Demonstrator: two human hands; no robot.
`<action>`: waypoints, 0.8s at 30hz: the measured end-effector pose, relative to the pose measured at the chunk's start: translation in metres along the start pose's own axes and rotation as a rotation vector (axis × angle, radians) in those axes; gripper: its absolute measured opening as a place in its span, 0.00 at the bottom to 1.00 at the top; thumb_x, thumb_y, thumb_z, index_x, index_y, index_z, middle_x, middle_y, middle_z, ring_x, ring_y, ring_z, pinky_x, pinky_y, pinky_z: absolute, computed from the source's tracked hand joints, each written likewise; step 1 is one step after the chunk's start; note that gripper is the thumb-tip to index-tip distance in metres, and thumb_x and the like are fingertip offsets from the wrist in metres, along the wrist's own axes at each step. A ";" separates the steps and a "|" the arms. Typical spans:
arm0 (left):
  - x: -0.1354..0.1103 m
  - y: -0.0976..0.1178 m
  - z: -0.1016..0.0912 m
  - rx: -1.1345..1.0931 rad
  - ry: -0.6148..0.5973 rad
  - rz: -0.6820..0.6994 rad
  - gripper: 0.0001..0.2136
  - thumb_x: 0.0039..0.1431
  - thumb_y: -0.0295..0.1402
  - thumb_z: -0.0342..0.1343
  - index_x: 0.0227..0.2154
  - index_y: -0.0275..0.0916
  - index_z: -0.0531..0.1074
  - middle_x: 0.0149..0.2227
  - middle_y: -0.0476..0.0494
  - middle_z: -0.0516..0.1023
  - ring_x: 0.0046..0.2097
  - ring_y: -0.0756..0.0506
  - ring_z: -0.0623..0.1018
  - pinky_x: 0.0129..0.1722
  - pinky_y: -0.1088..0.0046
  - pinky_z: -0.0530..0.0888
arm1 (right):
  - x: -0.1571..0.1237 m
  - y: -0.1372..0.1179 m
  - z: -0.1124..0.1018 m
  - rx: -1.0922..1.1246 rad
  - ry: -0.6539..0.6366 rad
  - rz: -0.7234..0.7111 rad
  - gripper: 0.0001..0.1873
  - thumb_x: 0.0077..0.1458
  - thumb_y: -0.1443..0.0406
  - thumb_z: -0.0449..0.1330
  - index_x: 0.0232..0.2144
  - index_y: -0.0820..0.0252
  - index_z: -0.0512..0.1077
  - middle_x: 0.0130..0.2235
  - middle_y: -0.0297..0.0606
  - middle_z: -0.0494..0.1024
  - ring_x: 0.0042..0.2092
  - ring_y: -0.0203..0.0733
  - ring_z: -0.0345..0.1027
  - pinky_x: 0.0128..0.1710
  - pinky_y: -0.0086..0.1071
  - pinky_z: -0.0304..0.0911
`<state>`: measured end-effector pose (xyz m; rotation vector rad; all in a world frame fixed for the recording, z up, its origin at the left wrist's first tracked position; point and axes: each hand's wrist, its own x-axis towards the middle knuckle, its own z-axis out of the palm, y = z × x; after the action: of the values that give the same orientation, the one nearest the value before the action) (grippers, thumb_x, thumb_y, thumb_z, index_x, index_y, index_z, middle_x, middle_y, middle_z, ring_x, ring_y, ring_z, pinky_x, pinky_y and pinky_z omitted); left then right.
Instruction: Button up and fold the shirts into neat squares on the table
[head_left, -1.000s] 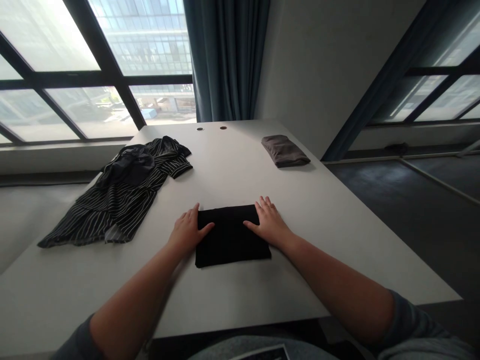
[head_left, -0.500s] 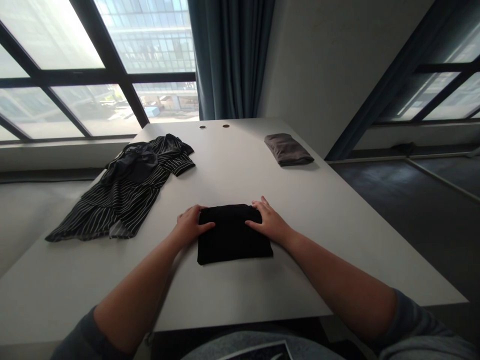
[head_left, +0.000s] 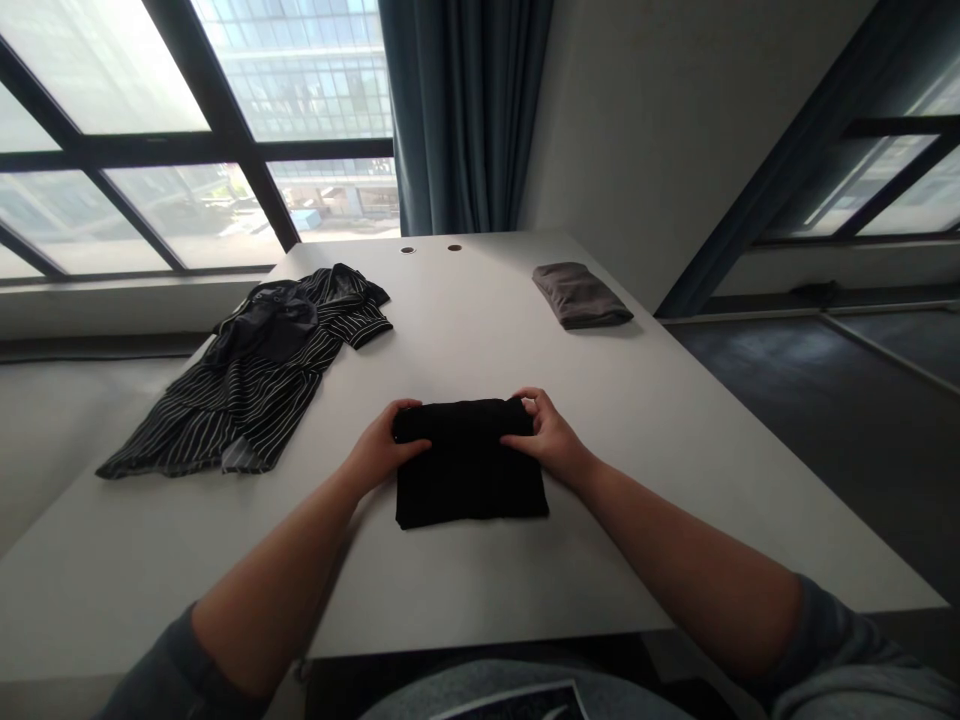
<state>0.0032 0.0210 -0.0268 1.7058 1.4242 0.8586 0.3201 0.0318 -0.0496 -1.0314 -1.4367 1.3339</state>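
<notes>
A black folded garment (head_left: pixel 471 475) lies on the white table (head_left: pixel 480 590) right in front of me, a rough rectangle with its far edge slightly raised. My left hand (head_left: pixel 390 440) grips its far left corner, thumb on top and fingers curled behind the edge. At the far right corner my right hand (head_left: pixel 546 432) does the same, thumb across the cloth and fingers bent round the back. Which kind of garment it is cannot be made out.
A black and white striped garment (head_left: pixel 277 400) with a dark cloth on it lies spread at the left. A folded grey-brown cloth (head_left: pixel 582 296) rests near the right edge. Two round cable holes (head_left: pixel 454 248) sit at the table's far end, by a blue curtain (head_left: pixel 469 120).
My fingers have closed round the far corners of the black garment, and its far edge has risen slightly. The right hand's fingers, stretched out before, are now curled. The view has shifted a little.
</notes>
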 end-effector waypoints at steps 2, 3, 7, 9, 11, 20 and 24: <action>0.000 -0.001 0.001 -0.058 0.044 -0.029 0.28 0.50 0.43 0.70 0.54 0.45 0.71 0.46 0.45 0.80 0.48 0.38 0.80 0.51 0.58 0.76 | 0.000 -0.004 -0.001 0.138 -0.061 0.093 0.43 0.45 0.61 0.77 0.60 0.47 0.63 0.51 0.37 0.78 0.51 0.48 0.76 0.56 0.46 0.71; 0.000 -0.001 0.002 -0.095 0.067 -0.042 0.28 0.50 0.44 0.71 0.54 0.45 0.72 0.44 0.46 0.81 0.47 0.38 0.81 0.50 0.59 0.77 | -0.001 -0.007 -0.001 0.180 -0.098 0.135 0.43 0.45 0.61 0.77 0.61 0.48 0.65 0.53 0.38 0.78 0.53 0.49 0.75 0.58 0.47 0.69; 0.001 -0.004 0.005 -0.224 0.153 -0.067 0.26 0.50 0.45 0.71 0.51 0.44 0.73 0.44 0.45 0.81 0.45 0.40 0.81 0.47 0.60 0.78 | -0.007 -0.016 0.000 0.159 -0.236 0.210 0.46 0.44 0.62 0.78 0.63 0.51 0.66 0.59 0.43 0.76 0.60 0.54 0.72 0.66 0.52 0.63; 0.001 -0.006 0.007 -0.250 0.208 -0.079 0.26 0.50 0.46 0.71 0.50 0.43 0.74 0.44 0.45 0.81 0.44 0.40 0.81 0.48 0.60 0.78 | -0.010 -0.019 0.003 0.114 -0.242 0.212 0.54 0.44 0.61 0.79 0.69 0.47 0.59 0.62 0.43 0.74 0.61 0.54 0.71 0.67 0.53 0.62; 0.002 -0.008 0.009 -0.268 0.263 -0.089 0.25 0.50 0.46 0.71 0.49 0.43 0.73 0.45 0.45 0.81 0.46 0.40 0.81 0.50 0.60 0.77 | -0.014 -0.022 0.008 0.084 -0.207 0.189 0.63 0.46 0.60 0.78 0.75 0.42 0.46 0.64 0.43 0.72 0.62 0.53 0.71 0.67 0.52 0.62; 0.002 -0.005 0.011 -0.310 0.285 -0.149 0.35 0.52 0.44 0.69 0.61 0.48 0.64 0.52 0.42 0.76 0.49 0.41 0.81 0.47 0.63 0.79 | -0.014 -0.027 0.012 -0.173 -0.230 0.075 0.39 0.53 0.61 0.71 0.66 0.47 0.69 0.62 0.40 0.76 0.62 0.54 0.72 0.66 0.50 0.65; 0.003 -0.007 0.009 -0.208 0.283 -0.098 0.29 0.59 0.47 0.63 0.61 0.47 0.66 0.48 0.43 0.77 0.46 0.43 0.79 0.46 0.65 0.77 | -0.011 -0.027 0.009 -0.170 -0.200 0.064 0.41 0.53 0.64 0.70 0.68 0.48 0.66 0.61 0.39 0.77 0.59 0.51 0.74 0.64 0.48 0.66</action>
<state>0.0077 0.0234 -0.0369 1.3882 1.5278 1.1845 0.3146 0.0166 -0.0234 -1.0853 -1.7029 1.4123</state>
